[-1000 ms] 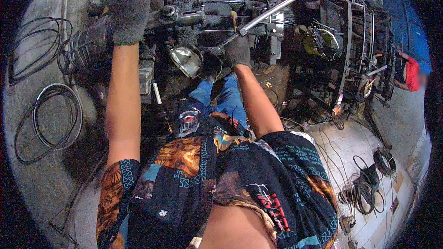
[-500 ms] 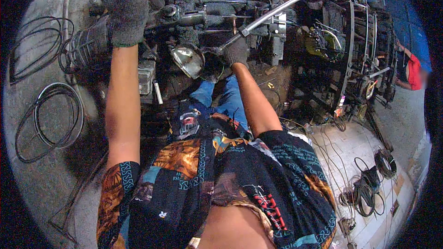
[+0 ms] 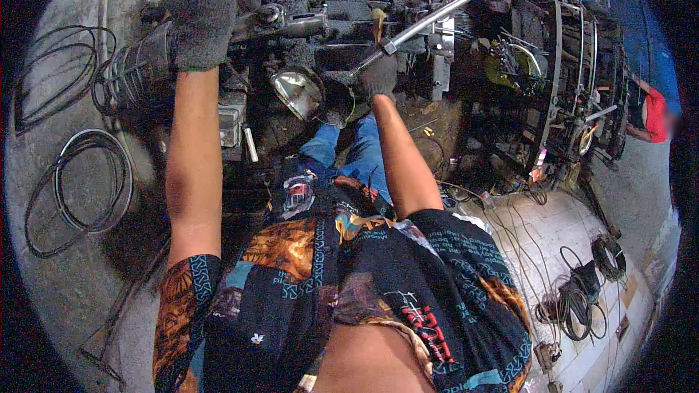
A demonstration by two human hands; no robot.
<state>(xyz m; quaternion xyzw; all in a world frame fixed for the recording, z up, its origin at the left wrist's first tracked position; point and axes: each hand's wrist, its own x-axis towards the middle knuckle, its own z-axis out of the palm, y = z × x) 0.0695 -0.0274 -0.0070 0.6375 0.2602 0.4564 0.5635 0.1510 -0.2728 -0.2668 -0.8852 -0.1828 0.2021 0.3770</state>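
My left hand [image 3: 198, 25], in a dark knitted glove, reaches over the left part of a greasy, lathe-like machine [image 3: 302, 25]; its fingers are too dark and cut off to read. Close to the machine's middle, my right hand [image 3: 379, 75] wears a similar glove and looks closed round a slim thing with a tan, brush-like tip [image 3: 378, 20] that points away from me. A long shiny metal bar [image 3: 440, 18] with a nut-like collar slants up to the right, just past that hand. Between my arms sits a round, shiny metal bowl-shaped shade [image 3: 297, 94].
Coiled cables [image 3: 91, 182] lie on the floor at left, and more cable coils [image 3: 579, 298] rest on pale tiles at right. A dark metal rack [image 3: 557, 80] stands at right, beside a container of thin rods [image 3: 515, 65]. Farther right is a person in red [image 3: 655, 115].
My right hand has shifted slightly right, and the tan-tipped thing reaches farther up. Pale cloth at the top edge has moved right. My left hand stays nearly in place.
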